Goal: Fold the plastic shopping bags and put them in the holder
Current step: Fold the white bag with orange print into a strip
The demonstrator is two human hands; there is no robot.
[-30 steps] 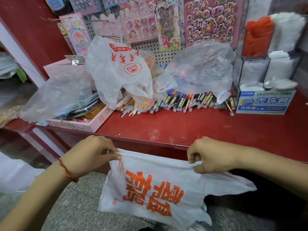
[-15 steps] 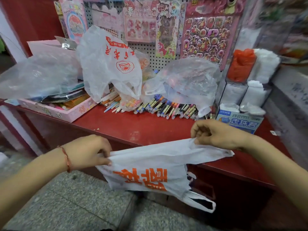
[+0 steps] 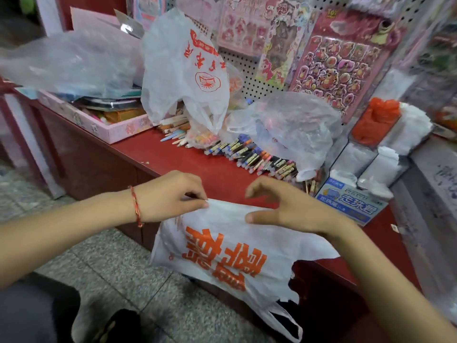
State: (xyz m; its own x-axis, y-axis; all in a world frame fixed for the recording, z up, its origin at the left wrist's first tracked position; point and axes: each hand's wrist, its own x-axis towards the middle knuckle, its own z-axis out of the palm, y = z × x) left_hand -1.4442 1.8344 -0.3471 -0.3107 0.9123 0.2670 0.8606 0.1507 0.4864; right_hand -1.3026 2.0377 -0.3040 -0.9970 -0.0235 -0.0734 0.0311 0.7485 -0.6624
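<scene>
A white plastic shopping bag [image 3: 222,246] with large orange characters hangs over the front edge of a red counter [image 3: 158,154], its handles trailing down towards the floor. The left hand [image 3: 170,196] pinches the bag's top edge between thumb and fingertips. The right hand [image 3: 284,209] is spread wide and grips nothing; its thumb lies on the bag's upper edge and its fingers arch above the counter. A red string bracelet [image 3: 135,206] circles the left wrist. Behind the hands a row of pens [image 3: 254,154] lies on the counter, partly under a crumpled clear bag [image 3: 284,127]. A white bag with red print [image 3: 188,70] stands further left, next to a pink tray [image 3: 108,129]. Far right, a clear holder [image 3: 356,154] contains folded orange bags [image 3: 378,117] and white ones, with a blue and white box [image 3: 351,206] in front.
</scene>
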